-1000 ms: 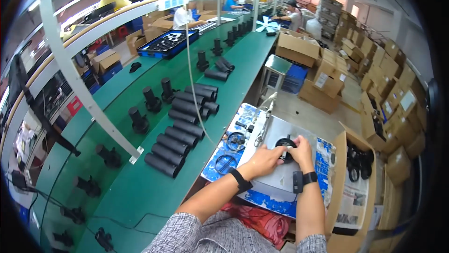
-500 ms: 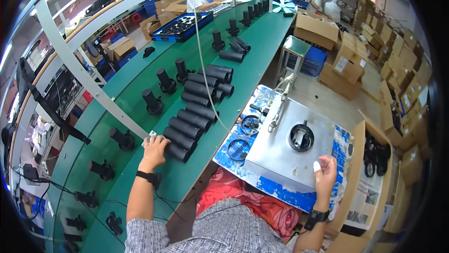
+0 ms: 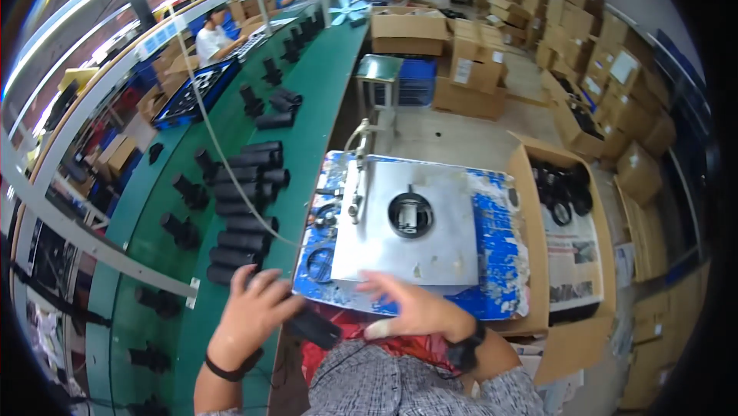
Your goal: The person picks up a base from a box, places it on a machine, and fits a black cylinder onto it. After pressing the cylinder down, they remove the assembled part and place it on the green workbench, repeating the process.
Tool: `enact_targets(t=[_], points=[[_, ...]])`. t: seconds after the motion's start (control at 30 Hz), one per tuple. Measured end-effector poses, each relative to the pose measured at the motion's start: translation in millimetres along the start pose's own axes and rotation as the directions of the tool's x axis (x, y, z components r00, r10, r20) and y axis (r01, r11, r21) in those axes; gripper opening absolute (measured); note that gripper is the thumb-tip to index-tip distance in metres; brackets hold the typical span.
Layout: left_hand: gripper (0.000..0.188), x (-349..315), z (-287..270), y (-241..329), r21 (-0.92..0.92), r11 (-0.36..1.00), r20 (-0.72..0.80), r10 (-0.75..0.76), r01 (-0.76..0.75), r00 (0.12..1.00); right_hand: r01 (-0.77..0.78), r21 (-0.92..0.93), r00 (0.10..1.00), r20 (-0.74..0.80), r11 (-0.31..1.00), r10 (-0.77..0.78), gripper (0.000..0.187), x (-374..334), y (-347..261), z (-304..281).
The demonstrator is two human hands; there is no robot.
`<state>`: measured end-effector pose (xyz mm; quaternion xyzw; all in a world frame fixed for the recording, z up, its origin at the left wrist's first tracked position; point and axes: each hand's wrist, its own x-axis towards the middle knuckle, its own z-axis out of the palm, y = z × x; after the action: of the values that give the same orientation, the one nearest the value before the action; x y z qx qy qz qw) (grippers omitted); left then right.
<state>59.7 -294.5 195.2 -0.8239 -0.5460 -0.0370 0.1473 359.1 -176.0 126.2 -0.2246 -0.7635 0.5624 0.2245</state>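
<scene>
My left hand [image 3: 257, 312] is closed around one end of a black tube [image 3: 315, 329], which slants over my lap at the bench's near edge. Fingers apart and thumb toward the tube, my right hand [image 3: 411, 307] hovers by the front edge of a metal box [image 3: 450, 256], holding nothing. A round black fixture [image 3: 394, 225] with a pale metal middle is set in the box's top. More black tubes [image 3: 240, 241] lie in a row on the green bench [image 3: 296, 151], beyond my left hand.
Black stand-like parts [image 3: 181, 230] line the belt at left. A thin pale hose [image 3: 223, 158] hangs across the bench. Black rings [image 3: 319, 264] lie left of the box. At right, an open carton [image 3: 530, 235] holds black parts. Co-workers sit farther along the line.
My left hand has picked a tube from the near end of the row and brought it toward my lap. My right hand has moved left, to the box's front. The view has turned right.
</scene>
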Motion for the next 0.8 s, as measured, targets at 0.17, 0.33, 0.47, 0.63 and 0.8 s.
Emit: enact_targets(t=[0.17, 0.33, 0.47, 0.63, 0.8], points=[[0.06, 81, -2, 48, -0.147, 0.978, -0.463, 0.064, -0.148, 0.884, 0.058, 0.249, 0.994, -0.105, 0.967, -0.032, 0.081, 20, -22, -14], [0.071, 119, 107, 65, -0.942, 0.277, -0.327, -0.617, -0.191, 0.716, 0.31, 0.384, 0.813, -0.581, 0.87, -0.034, 0.052, 75, 0, -81], [0.071, 131, 160, 86, -0.997, -0.031, -0.047, -0.542, -0.076, 0.839, 0.371, 0.199, 0.643, -0.759, 0.907, -0.097, 0.046, 94, 87, -124], [0.065, 117, 166, 71, -0.997, 0.068, 0.001, -0.476, 0.038, 0.879, 0.339, -0.125, 0.618, -0.717, 0.932, -0.321, 0.045, 92, 83, -113], [0.06, 119, 156, 74, -0.99, 0.133, -0.03, -0.468, 0.037, 0.883, -0.15, -0.517, 0.761, -0.605, 0.843, -0.236, 0.062, 73, 43, -109]])
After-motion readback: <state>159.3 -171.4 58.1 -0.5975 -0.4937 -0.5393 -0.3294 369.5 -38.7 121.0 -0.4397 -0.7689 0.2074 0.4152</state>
